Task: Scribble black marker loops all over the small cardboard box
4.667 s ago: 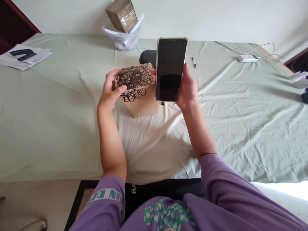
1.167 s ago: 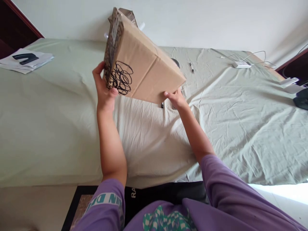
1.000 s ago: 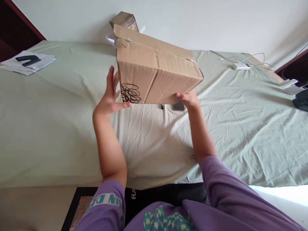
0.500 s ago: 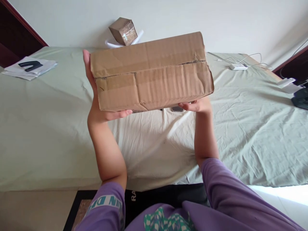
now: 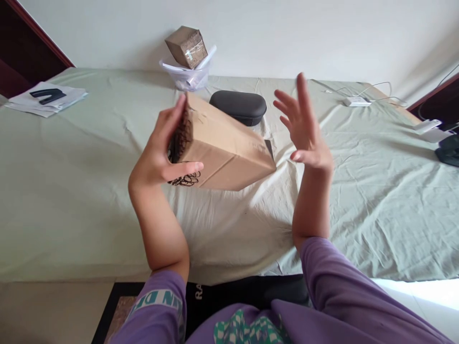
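Note:
A brown cardboard box (image 5: pixel 224 148) with black scribbles on its left end hangs tilted above the bed, its far end pointing right and down. My left hand (image 5: pixel 161 153) grips the scribbled end, thumb underneath and fingers on top. My right hand (image 5: pixel 304 129) is raised just right of the box, fingers spread, touching nothing. A dark corner of something flat, perhaps the phone (image 5: pixel 269 147), shows behind the box's right end.
A pale green sheet (image 5: pixel 358 191) covers the bed. A black oval case (image 5: pixel 238 106) lies behind the box. Further back stands a clear tub (image 5: pixel 186 76) with a small cardboard box (image 5: pixel 186 45). Papers with a stapler (image 5: pixel 46 94) lie far left; a white charger (image 5: pixel 353 101) with cable is far right.
The phone left my right hand earlier. Both hands then lifted and turned the box; now my right hand has let go and opened, and the box has swung end-on in my left hand.

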Tool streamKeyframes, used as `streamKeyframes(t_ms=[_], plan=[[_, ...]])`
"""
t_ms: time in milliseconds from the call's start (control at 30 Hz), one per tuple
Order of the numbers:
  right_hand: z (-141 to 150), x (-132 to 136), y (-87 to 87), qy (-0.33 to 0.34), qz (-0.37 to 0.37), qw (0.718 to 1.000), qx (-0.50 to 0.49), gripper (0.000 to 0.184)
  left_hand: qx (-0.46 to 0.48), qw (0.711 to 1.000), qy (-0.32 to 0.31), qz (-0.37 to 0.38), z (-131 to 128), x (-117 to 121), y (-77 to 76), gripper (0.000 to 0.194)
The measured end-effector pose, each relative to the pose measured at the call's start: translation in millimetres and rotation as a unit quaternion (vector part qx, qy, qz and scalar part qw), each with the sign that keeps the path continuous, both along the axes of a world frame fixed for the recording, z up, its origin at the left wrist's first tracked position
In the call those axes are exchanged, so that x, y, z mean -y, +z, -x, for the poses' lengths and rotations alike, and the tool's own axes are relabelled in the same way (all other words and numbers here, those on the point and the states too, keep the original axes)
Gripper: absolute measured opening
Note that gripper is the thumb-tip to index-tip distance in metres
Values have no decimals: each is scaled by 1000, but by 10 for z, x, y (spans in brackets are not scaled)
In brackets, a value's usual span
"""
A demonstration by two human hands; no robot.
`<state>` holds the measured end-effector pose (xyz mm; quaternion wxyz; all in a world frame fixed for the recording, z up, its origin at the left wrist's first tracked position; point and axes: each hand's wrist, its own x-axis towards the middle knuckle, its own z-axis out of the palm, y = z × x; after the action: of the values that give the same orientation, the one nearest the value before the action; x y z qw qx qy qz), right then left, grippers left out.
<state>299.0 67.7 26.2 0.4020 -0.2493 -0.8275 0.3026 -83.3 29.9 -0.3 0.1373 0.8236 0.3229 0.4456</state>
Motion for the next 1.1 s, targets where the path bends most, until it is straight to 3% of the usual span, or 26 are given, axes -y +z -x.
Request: streamKeyframes(t_ms=[100, 200, 333, 533, 667, 833, 933, 1033, 1100], plan=[[82, 59, 16, 89, 15, 992, 90, 133, -61, 998, -23, 12, -139, 48, 27, 128], [268, 57, -69, 96, 56, 985, 130, 142, -67, 996, -40, 30, -322, 50, 47, 125], [304, -107, -193, 98, 27, 988, 115, 150, -52, 997, -17, 58, -323, 66, 63, 118], [76, -226, -165, 47, -19, 992, 119, 151, 33, 996, 26, 80, -23, 103, 52, 139], [257, 35, -108, 18, -89, 980, 175, 158, -59, 997, -18, 47, -155, 96, 52, 151], [464, 309, -56, -23, -114, 965, 233, 150, -56, 996, -32, 63, -345, 121, 78, 146], [315, 282, 17, -74, -138, 964, 215, 152, -44, 999, -3, 19, -204, 131, 92, 148], [33, 168, 84, -139, -147, 966, 159, 156, 2, 997, 5, -74, -23, 107, 100, 156], [-117, 75, 82, -129, -125, 975, 129, 159, 33, 993, 1, -112, 18, 70, 96, 147]])
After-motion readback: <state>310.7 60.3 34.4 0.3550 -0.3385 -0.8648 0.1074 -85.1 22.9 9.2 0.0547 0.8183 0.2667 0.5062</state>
